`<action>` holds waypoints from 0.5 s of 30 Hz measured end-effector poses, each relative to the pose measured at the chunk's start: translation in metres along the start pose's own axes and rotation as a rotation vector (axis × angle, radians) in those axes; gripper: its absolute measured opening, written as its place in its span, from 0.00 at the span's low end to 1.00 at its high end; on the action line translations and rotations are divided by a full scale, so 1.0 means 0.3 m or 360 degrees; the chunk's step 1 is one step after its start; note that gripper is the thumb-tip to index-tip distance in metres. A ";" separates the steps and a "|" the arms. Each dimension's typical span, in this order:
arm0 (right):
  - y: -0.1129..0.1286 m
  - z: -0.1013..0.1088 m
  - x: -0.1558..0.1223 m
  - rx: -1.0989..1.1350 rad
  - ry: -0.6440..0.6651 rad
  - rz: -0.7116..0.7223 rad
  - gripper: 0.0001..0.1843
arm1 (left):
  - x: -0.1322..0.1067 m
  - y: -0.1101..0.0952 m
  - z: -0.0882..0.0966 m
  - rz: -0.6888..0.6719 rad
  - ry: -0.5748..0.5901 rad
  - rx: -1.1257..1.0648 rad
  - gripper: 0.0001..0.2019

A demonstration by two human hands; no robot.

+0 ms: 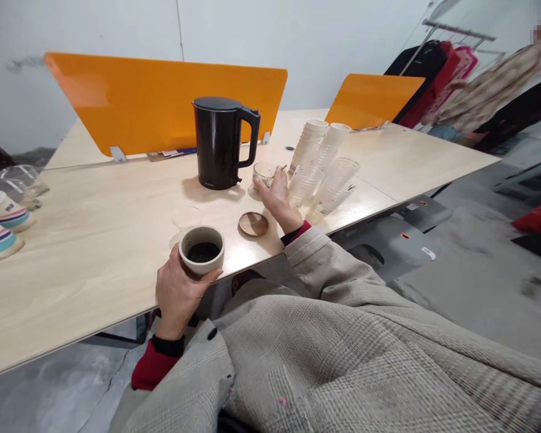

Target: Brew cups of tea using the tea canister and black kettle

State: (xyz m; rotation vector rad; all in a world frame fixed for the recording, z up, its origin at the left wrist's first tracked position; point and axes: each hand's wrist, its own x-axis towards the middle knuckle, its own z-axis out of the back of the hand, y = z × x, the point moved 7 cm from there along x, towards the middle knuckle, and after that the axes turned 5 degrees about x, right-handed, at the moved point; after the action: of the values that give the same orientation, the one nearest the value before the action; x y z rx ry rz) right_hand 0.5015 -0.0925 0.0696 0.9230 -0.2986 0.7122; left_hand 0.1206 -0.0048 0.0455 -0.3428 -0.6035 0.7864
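Note:
My left hand (pixel 180 291) is wrapped round a cream cup (pixel 202 264) with dark liquid and bits in it, held near the table's front edge. Farther back, my right hand (pixel 277 198) has its thumb and fingers round a small ribbed glass cup (pixel 264 173), partly hiding it. Between the two hands, a round wooden coaster (pixel 253 224) lies flat. A faint, clear round piece (pixel 187 216) lies just behind the cream cup. The black electric kettle (pixel 216 144) stands with its lid closed, left of the glass cup.
Stacks of clear plastic cups (pixel 322 186) and paper cups (pixel 313 141) stand right of my right hand. More striped paper cups (pixel 4 210) are at the far left. Orange dividers (pixel 162 102) rise behind the kettle. A grey chair (pixel 388 240) and another person (pixel 491 90) are to the right.

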 end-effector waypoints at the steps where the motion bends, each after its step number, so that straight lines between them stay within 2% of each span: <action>1: 0.011 0.015 -0.004 -0.0001 -0.0068 -0.0041 0.46 | 0.000 0.000 -0.001 0.0006 0.0010 0.0006 0.49; 4: 0.064 0.053 -0.010 0.0031 -0.0199 -0.0038 0.33 | 0.000 0.001 -0.002 0.0016 0.0022 0.0019 0.50; 8: 0.103 0.075 0.010 -0.0026 -0.0192 -0.0062 0.18 | -0.002 0.002 0.000 0.0004 0.0009 0.0016 0.50; 12: 0.095 0.088 0.038 -0.0124 -0.0255 -0.0148 0.14 | -0.002 0.004 -0.002 -0.0004 0.0018 0.0025 0.50; 15: 0.091 0.093 0.050 -0.0069 -0.0376 -0.0113 0.16 | -0.002 0.005 -0.003 0.0009 0.0021 0.0047 0.51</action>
State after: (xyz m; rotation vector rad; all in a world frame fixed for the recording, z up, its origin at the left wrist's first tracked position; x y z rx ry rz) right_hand 0.4957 -0.0978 0.1108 0.9732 -0.4858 0.5295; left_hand 0.1200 -0.0044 0.0440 -0.3226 -0.5782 0.7973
